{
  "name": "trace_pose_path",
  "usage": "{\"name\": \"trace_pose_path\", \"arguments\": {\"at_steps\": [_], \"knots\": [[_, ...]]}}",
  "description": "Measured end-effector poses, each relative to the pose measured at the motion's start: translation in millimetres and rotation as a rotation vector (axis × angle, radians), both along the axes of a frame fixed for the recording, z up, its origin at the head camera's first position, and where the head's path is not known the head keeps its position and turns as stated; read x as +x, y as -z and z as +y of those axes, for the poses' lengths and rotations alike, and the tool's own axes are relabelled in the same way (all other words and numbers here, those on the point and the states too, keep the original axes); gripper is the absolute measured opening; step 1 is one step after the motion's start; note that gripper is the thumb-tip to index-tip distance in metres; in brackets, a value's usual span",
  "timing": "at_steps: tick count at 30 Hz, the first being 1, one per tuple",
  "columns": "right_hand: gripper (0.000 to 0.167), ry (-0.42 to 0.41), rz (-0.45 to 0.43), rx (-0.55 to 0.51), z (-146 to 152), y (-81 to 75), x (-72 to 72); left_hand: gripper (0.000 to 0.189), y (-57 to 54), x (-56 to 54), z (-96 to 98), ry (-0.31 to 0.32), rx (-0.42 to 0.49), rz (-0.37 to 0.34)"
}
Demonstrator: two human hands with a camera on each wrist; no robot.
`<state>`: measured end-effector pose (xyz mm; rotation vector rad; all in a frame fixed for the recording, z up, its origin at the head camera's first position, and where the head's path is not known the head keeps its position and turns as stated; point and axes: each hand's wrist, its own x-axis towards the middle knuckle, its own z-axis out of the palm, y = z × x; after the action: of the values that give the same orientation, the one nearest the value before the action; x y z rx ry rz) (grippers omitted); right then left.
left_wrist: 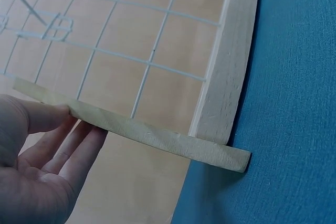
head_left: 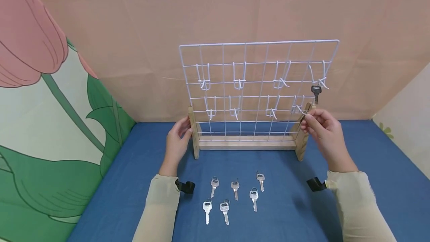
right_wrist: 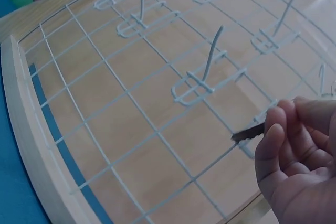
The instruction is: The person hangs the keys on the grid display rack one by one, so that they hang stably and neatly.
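Note:
A white wire grid rack on a wooden stand faces me, with two rows of hooks. My left hand grips the stand's left wooden side, thumb on one face and fingers on the other. At the lower right hook, my right hand pinches a key; its dark notched blade sticks out past the fingertips in the right wrist view, and its head is hidden by the fingers. Just above that hand, a black-headed key hangs from the upper right hook.
Several silver keys with small rings, among them one key at the right, lie on the blue tabletop before the rack. A tan backdrop rises behind, and a flower-printed panel stands on the left.

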<state>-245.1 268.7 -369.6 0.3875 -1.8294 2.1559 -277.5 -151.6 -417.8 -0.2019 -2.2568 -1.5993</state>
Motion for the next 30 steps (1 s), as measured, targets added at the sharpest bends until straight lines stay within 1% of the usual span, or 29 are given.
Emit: {"name": "trace_pose_path", "arguments": {"at_steps": [2,5,7,9,11,12,16,17,19,21,23,25,28,30], "knots": [[0.012,-0.033,-0.014,-0.075,1,3.2,-0.4,0.047,0.0,0.2,0.3,0.003,-0.001,-0.001],[0.007,-0.064,-0.023,-0.153,2,8.5,-1.8,0.047,0.3,0.4,0.6,0.006,-0.001,0.001],[0.005,-0.075,-0.022,-0.189,1,11.0,-3.2,0.047,0.1,0.5,0.5,0.011,0.002,0.003],[0.005,-0.055,-0.019,-0.188,0,12.0,-4.9,0.048,0.5,0.3,0.3,0.013,0.002,0.002],[0.005,0.005,-0.017,-0.137,-3,11.2,-6.6,0.047,0.1,0.5,0.1,0.011,0.001,0.001],[0.006,0.048,-0.018,-0.095,-5,10.2,-7.6,0.047,-0.1,0.5,0.0,0.009,0.002,0.001],[0.011,0.261,-0.042,0.117,-12,5.2,-11.5,0.046,-1.7,0.3,-0.2,0.005,0.004,0.002],[0.012,0.306,-0.046,0.155,-14,4.3,-12.6,0.046,-2.1,0.2,-0.3,0.005,0.004,0.003],[0.015,0.374,-0.054,0.216,-17,3.4,-13.8,0.047,-2.7,-0.6,-0.4,0.008,0.002,0.003],[0.017,0.412,-0.072,0.257,-19,4.3,-13.5,0.047,-2.6,-0.7,-0.5,0.006,0.001,-0.002],[0.021,0.401,-0.117,0.292,-21,6.7,-10.5,0.047,-2.7,-0.1,-0.5,0.002,-0.001,-0.01],[0.025,0.339,-0.181,0.333,-21,9.8,-5.7,0.047,-2.3,0.2,-0.4,0.001,-0.002,-0.017],[0.031,0.179,-0.269,0.468,-23,15.7,2.3,0.047,-1.9,0.5,-0.1,0.006,0.002,-0.016],[0.031,0.063,-0.291,0.557,-26,21.3,6.3,0.047,-1.1,0.2,-0.4,0.007,0.003,-0.012]]}}
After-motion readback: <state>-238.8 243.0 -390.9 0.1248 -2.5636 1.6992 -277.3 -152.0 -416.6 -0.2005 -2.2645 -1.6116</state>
